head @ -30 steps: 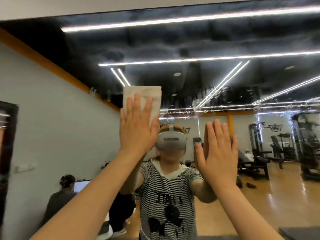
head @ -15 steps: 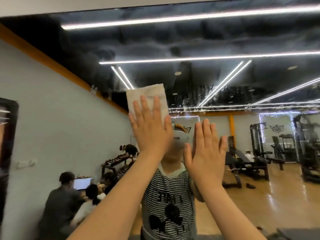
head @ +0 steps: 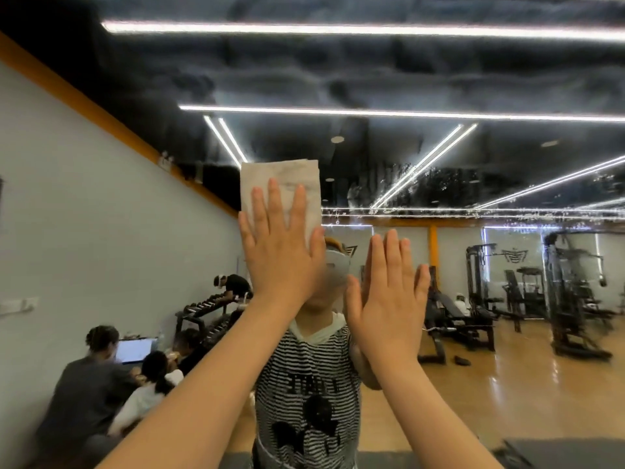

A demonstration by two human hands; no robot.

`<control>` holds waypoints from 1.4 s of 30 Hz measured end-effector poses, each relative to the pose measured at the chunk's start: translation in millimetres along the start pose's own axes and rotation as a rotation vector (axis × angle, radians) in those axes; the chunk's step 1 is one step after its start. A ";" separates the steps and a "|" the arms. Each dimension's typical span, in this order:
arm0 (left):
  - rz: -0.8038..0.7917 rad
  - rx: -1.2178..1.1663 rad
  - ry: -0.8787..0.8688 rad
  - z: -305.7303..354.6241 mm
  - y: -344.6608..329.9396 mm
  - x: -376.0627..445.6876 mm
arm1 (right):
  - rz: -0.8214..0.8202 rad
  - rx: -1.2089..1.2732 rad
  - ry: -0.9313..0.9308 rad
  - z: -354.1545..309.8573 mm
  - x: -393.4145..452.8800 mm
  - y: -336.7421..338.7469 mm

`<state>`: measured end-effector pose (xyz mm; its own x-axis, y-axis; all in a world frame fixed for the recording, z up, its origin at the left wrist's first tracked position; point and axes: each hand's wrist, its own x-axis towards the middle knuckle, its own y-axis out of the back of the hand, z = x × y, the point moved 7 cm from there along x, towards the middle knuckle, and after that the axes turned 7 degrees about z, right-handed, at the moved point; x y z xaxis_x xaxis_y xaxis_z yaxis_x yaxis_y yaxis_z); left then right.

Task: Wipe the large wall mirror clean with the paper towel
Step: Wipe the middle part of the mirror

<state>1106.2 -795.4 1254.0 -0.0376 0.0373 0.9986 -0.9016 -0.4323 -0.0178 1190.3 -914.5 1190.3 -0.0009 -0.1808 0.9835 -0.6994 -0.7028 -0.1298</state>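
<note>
One paper towel [head: 282, 184], under flat left hand [head: 279, 258], pressed to one mirror [head: 439, 79]; right hand [head: 389, 299] flat, empty.

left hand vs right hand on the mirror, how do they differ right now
The left hand presses a folded paper towel flat against the mirror; the right hand has nothing under it. The left hand sits higher on the glass, the right hand lower and beside it. The left hand's fingers are slightly spread, the right hand's closer together. Both are open, fingers straight and pointing up.
</note>
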 end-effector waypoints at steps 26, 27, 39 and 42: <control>-0.111 0.037 0.117 9.9 9.2 -5.4 | -0.172 -0.022 0.196 168.5 23.7 41.2; -0.099 0.035 0.120 9.8 10.7 -4.4 | -0.192 -0.017 0.209 177.1 24.0 40.1; -0.033 0.081 0.091 10.7 11.7 8.1 | -0.184 0.007 0.253 188.6 22.2 36.0; -0.028 0.064 0.126 11.1 10.0 9.8 | -0.151 0.011 0.253 187.9 22.5 36.1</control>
<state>1101.5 -809.4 1264.2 -0.0697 0.1612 0.9845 -0.8741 -0.4855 0.0176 1299.3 -1073.3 1184.1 -0.0760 0.1027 0.9918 -0.6973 -0.7165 0.0208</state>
